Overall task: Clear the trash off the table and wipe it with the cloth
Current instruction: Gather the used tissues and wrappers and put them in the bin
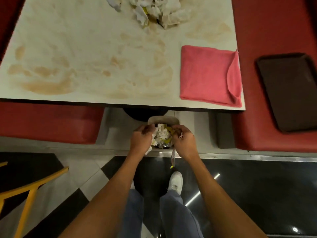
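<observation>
A white table (85,48) is smeared with brown stains. A heap of crumpled white napkins and yellow wrappers (154,11) lies at its far edge. A folded pink cloth (207,74) rests on the near right corner. Below the table's front edge stands a small bin (163,119) on the floor. Over it, my left hand (140,140) and my right hand (184,141) are both closed around a bundle of crumpled napkins and wrappers (162,134). A thin wrapper strip (172,157) dangles from my right hand.
Red bench seats flank the table at left (48,124) and right (274,31). A dark brown tray (289,90) lies on the right seat. A yellow chair frame (29,191) stands at lower left. My legs and white shoes (175,182) are on the tiled floor.
</observation>
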### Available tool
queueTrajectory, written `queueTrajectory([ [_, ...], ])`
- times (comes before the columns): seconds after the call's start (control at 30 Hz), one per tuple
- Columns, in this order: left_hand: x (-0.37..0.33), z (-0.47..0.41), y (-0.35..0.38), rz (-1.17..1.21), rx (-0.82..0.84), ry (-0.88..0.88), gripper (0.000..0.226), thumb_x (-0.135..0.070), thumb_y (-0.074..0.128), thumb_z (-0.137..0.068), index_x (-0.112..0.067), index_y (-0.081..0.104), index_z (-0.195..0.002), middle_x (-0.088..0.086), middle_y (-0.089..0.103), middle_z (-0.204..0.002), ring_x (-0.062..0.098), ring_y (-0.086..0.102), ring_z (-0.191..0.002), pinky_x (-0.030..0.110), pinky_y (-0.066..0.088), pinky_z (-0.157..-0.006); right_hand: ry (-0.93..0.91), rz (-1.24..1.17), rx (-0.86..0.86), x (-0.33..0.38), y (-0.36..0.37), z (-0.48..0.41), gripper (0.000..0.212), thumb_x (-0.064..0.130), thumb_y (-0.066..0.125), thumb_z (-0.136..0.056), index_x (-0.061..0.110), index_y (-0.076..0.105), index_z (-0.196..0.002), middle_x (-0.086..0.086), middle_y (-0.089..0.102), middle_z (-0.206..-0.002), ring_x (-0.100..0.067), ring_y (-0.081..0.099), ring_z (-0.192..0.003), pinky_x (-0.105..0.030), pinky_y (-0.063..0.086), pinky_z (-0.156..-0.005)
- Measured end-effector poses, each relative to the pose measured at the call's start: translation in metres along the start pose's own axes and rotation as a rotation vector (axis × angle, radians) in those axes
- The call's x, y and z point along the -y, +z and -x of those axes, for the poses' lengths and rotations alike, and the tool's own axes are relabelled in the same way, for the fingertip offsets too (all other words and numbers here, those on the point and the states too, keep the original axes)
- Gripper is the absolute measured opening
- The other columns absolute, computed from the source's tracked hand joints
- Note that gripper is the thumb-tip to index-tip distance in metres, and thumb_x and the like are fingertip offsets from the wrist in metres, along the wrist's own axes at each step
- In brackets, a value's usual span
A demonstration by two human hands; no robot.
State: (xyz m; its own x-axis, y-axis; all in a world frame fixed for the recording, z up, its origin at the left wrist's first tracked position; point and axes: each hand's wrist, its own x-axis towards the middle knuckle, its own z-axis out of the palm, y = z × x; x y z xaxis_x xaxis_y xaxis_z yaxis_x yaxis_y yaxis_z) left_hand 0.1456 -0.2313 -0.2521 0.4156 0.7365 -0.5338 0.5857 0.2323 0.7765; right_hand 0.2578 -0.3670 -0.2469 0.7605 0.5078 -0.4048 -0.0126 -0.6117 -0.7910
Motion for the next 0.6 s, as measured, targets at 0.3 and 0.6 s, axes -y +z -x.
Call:
queueTrajectory([
  [0.3, 0.07, -0.111, 0.039, -0.133, 0.047, 0.071, 0.034, -0.045, 0.058, -0.105, -0.016, 0.074, -0.111, 0.0, 0.071, -0.103, 0.018, 0.064, -0.098, 0.028, 0.044, -0.079, -0.124, 0.224, -0.014, -0.086, 0.07, -0.118, 0.033, 0.003, 0.062, -0.098, 0.012, 0.066, -0.13, -0.011, 0.058, -0.126, -0.025, 0.062, -0.109, -0.026, 0.051, -0.097],
  [0.6, 0.13, -0.165, 0.063, -0.1, 0.049, 0.109, 0.033, -0.047, 0.055, -0.105, -0.019, 0.069, -0.115, -0.004, 0.071, -0.104, 0.012, 0.066, -0.098, 0.022, 0.048, -0.074, -0.076, 0.718, 0.318, -0.188, 0.14, -0.177, 0.073, 0.026, 0.071, -0.098, 0.026, 0.033, -0.16, -0.015, 0.021, -0.165, -0.04, 0.029, -0.15, -0.055, 0.033, -0.124],
])
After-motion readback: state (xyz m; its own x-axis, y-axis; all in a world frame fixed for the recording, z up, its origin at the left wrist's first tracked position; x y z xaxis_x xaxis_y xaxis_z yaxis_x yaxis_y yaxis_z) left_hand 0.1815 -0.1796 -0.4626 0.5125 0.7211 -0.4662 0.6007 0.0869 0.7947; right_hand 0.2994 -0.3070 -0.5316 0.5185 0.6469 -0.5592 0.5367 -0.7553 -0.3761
